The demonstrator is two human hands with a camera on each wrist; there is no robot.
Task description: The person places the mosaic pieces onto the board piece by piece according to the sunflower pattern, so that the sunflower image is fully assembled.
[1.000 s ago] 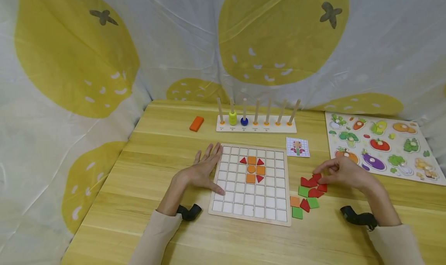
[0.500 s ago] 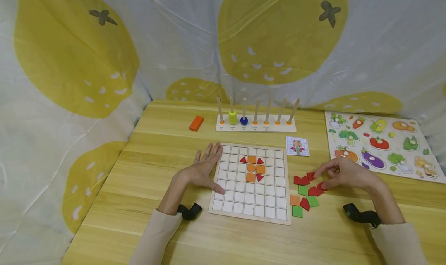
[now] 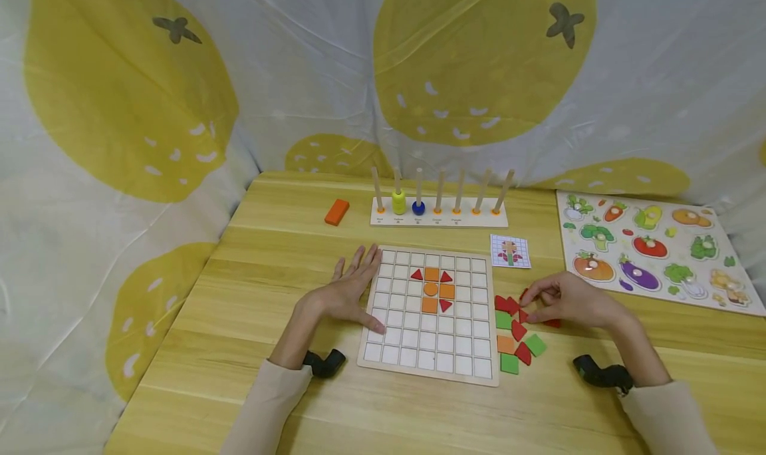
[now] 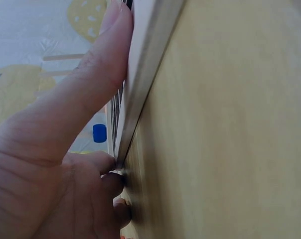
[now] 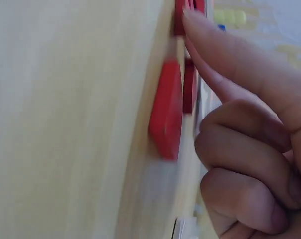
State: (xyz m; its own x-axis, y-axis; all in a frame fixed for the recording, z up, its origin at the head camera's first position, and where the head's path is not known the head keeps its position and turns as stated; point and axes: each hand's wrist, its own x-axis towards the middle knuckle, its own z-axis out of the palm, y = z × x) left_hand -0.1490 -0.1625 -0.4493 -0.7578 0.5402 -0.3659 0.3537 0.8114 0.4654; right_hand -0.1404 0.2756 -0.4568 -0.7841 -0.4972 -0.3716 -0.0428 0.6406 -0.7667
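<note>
A white grid board (image 3: 419,373) lies mid-table with orange tiles (image 3: 431,290) and red triangles in a small pattern near its top. My left hand (image 3: 353,287) rests flat against the board's left edge, with the thumb on the rim; the left wrist view shows that thumb (image 4: 98,74) along the board's side (image 4: 150,64). Loose red pieces (image 3: 506,304), green pieces (image 3: 510,364) and an orange piece (image 3: 506,344) lie just right of the board. My right hand (image 3: 559,300) sits over them. Its straight index finger (image 5: 230,55) touches a red piece (image 5: 166,114), and the other fingers are curled.
A peg rack (image 3: 438,213) with a yellow and a blue ring stands at the back. An orange block (image 3: 337,211) lies to its left. A pattern card (image 3: 510,251) and a vegetable puzzle board (image 3: 652,249) are on the right. Lemon-print cloth surrounds the table.
My right hand has slid left toward the board, and the cluster of red pieces moved left with it. The left hand and the board have stayed put.
</note>
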